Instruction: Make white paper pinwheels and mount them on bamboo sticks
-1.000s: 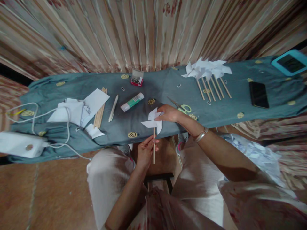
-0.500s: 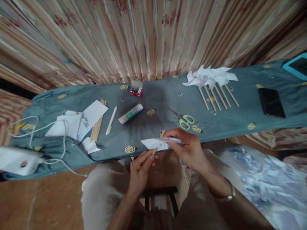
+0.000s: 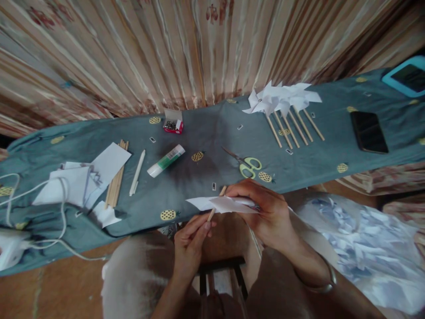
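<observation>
My left hand (image 3: 192, 237) pinches the lower part of a thin wooden stick (image 3: 211, 214) near the table's front edge. Across the stick lies a folded white paper pinwheel (image 3: 221, 204). The right side of that paper and the stick's upper end are at my right hand (image 3: 265, 210), whose fingers are closed on the pinwheel; its fingertips are partly hidden behind the paper. Green-handled scissors (image 3: 247, 166) lie just beyond my right hand. Several finished white pinwheels (image 3: 283, 97) on sticks rest at the back right.
On the cloth-covered table (image 3: 206, 133) are a red box of pins (image 3: 173, 126), a glue stick (image 3: 166, 161), a white pen (image 3: 137, 173), wooden sticks (image 3: 116, 186), paper sheets (image 3: 69, 184), white cables and a phone (image 3: 369, 131). A bag of paper pieces (image 3: 368, 248) lies right.
The view has shifted, so the table items sit further left. My right hand has turned and come closer over the pinwheel, whose paper is now tilted differently. My left hand still pinches the stick.
</observation>
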`<state>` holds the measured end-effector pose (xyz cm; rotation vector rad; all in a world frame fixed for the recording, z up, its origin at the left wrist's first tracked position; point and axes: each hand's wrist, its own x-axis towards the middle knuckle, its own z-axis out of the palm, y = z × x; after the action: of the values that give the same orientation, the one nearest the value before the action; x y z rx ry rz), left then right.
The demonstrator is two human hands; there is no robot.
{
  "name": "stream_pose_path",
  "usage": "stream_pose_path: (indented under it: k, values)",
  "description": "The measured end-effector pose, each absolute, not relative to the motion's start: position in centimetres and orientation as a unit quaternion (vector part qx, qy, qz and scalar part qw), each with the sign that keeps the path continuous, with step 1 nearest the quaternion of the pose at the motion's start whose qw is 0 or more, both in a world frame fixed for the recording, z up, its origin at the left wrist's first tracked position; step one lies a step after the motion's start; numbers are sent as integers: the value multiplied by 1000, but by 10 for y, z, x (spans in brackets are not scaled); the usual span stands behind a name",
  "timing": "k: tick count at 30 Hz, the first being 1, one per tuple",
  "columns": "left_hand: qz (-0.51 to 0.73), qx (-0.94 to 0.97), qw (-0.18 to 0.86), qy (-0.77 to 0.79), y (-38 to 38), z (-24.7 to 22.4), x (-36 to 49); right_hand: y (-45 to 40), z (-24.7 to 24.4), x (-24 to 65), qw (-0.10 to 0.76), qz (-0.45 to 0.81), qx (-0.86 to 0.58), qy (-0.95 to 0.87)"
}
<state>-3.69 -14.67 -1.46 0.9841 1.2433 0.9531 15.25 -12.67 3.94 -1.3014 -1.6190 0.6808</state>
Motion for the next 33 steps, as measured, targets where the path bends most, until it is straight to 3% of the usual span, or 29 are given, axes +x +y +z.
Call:
stream_pose_path:
  k: [19,27,33]
  values:
    - [439,410,601,527,-147,-13,-37,-129,41,151,459,308,-529,-644]
    - [421,438,580,543,-149,-14,-43,-115,33,150,467,496,-580,-446]
    - [399,393,601,571,-161,-30,-48,-96,9,149,424,635,-542,-351]
